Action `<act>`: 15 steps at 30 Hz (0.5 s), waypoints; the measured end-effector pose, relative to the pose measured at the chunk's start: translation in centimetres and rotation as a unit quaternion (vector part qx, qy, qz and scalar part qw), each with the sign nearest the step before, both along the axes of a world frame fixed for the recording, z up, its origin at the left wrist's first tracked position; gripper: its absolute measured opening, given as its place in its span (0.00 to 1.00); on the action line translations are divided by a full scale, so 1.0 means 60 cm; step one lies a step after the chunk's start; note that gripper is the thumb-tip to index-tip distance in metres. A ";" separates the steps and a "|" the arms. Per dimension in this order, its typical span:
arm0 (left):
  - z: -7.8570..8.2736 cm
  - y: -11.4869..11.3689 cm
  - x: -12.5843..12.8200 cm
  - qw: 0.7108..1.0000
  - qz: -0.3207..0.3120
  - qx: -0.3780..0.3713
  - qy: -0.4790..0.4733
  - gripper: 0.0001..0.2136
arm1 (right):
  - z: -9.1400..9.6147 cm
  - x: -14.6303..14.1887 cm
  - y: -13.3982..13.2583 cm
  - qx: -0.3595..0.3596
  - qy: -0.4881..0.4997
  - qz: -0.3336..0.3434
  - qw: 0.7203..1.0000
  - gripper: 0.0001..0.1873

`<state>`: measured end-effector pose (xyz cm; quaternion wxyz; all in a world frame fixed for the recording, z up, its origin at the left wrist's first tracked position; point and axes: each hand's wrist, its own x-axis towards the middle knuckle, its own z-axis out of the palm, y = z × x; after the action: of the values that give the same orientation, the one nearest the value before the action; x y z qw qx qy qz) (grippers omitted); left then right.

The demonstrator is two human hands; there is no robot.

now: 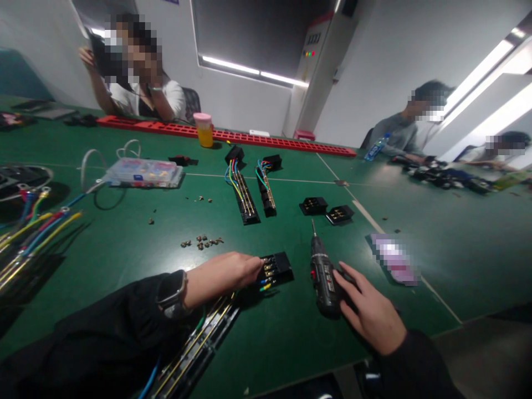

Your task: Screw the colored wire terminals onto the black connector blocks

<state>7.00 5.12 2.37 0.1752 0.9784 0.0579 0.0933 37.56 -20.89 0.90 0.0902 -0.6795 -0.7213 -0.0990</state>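
Note:
My left hand (226, 274) lies low on the green table (124, 244), its fingers closed on the near end of a black terminal block (275, 267) with brass contacts and coloured wires. A long black wired strip (199, 346) runs from under that hand toward me. My right hand (369, 310) rests on the table with its fingers curled round the grip of a black electric screwdriver (323, 274), whose bit points away from me.
Small screws (202, 242) are scattered ahead of my left hand. Two wired black strips (245, 194) and two small black blocks (326, 209) lie farther out. A clear parts box (143, 172), a yellow bottle (204, 130) and coloured wires (33, 233) sit left. Other people sit around the table.

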 end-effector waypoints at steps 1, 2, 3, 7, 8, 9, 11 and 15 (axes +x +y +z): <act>-0.001 0.000 0.000 1.000 0.000 -0.001 -0.002 0.09 | 0.000 -0.001 0.000 0.006 -0.009 0.004 1.000 0.33; -0.002 0.000 0.000 1.000 -0.001 -0.002 -0.006 0.10 | 0.001 -0.002 0.001 0.011 -0.014 0.012 1.000 0.34; -0.003 0.000 -0.001 1.000 -0.002 -0.002 -0.012 0.10 | 0.002 -0.002 0.003 0.014 -0.017 0.023 0.999 0.34; -0.008 0.002 0.000 1.000 -0.002 -0.008 -0.021 0.11 | 0.015 -0.001 0.015 0.019 -0.031 0.056 0.998 0.33; -0.008 0.002 0.000 1.000 -0.003 -0.011 -0.019 0.11 | 0.019 -0.001 0.017 0.016 -0.034 0.060 0.998 0.32; -0.008 0.003 0.000 1.000 -0.006 -0.016 -0.018 0.10 | 0.021 -0.001 0.019 0.013 -0.034 0.063 0.997 0.31; -0.007 0.004 0.001 1.000 -0.011 -0.023 -0.013 0.10 | 0.023 -0.001 0.021 0.004 -0.029 0.068 0.997 0.31; -0.004 0.003 0.004 1.000 -0.005 -0.004 -0.007 0.09 | 0.019 0.002 0.018 -0.011 -0.013 0.070 0.997 0.34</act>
<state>7.21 5.30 2.13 0.1802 0.9772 0.0524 0.0989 37.67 -19.82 2.01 0.0798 -0.6267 -0.7695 -0.0937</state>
